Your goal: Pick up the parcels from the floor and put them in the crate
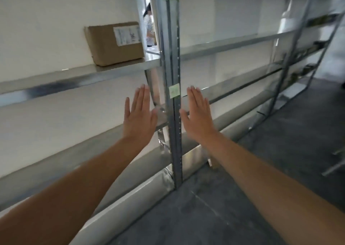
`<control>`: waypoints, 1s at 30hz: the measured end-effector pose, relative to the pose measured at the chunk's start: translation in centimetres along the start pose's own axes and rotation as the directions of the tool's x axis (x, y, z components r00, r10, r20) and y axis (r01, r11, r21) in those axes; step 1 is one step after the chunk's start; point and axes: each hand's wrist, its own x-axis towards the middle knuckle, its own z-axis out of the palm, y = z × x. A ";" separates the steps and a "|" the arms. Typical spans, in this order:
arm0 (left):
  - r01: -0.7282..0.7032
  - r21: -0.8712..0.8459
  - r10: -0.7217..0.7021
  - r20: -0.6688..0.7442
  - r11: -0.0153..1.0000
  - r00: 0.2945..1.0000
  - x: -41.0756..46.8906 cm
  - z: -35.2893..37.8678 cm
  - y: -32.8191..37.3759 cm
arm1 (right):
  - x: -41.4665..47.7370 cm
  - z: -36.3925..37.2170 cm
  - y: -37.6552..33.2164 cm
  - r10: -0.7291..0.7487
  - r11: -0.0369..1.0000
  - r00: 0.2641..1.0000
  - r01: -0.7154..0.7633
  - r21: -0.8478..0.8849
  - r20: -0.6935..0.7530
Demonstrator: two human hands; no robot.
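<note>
Both my arms stretch forward with flat palms and straight fingers, holding nothing. My left hand [140, 114] hovers just left of a metal shelf upright [174, 114]; my right hand [198, 114] hovers just right of it. One brown cardboard parcel [113, 43] with a white label stands on the upper shelf [74, 74] to the left, well above my hands. No crate and no parcel on the floor are in view.
Long metal shelving runs along the white wall from left to far right. Dark grey floor [242, 198] lies below and to the right. A person in a striped top [149, 28] shows through a gap behind the shelves. Metal legs [334, 162] stand at the right edge.
</note>
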 end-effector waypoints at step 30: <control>-0.376 -0.410 0.443 0.078 0.831 0.893 26.1 27.6 13.4 | 15.1 0.5 26.4 0.449 0.803 0.880 -0.473 -0.363 -0.152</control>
